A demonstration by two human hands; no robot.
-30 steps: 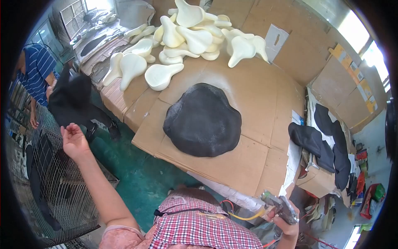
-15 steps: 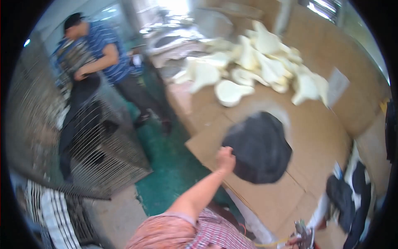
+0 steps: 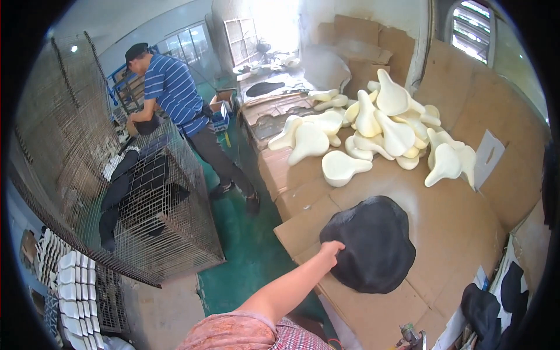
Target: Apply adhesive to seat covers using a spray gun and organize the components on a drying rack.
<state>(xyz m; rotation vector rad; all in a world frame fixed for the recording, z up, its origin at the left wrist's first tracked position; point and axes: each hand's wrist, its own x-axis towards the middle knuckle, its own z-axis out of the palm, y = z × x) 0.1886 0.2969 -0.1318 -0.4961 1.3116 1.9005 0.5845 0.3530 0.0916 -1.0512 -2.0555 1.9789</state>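
At the left edge of a black, rounded sheet that looks like a saddle cover (image 3: 373,248), my left hand (image 3: 333,252) is closed, pinching the rim with thumb and fingers. The cover is spread wide over the cardboard-covered table (image 3: 434,286). A metal spray gun (image 3: 411,337) shows at the lower edge, right of my body. My right hand on it is almost wholly cut off by the picture's edge. Beyond the cover lies a loose pile of cream foam saddle pads (image 3: 399,134), with one pad (image 3: 344,168) nearest to it.
A wire-mesh cage cart (image 3: 189,213) with black pieces stands left across the green floor (image 3: 239,251). A co-worker in a striped shirt (image 3: 178,87) leans over it. More black pieces (image 3: 481,312) hang at the lower right. Stacked white pads (image 3: 76,291) sit lower left.
The view has shifted and sharpened; the scene sits lower and further right. My left hand still grips the cover's left edge. The spray gun now shows less, nearer the lower edge. The co-worker's head is lowered.
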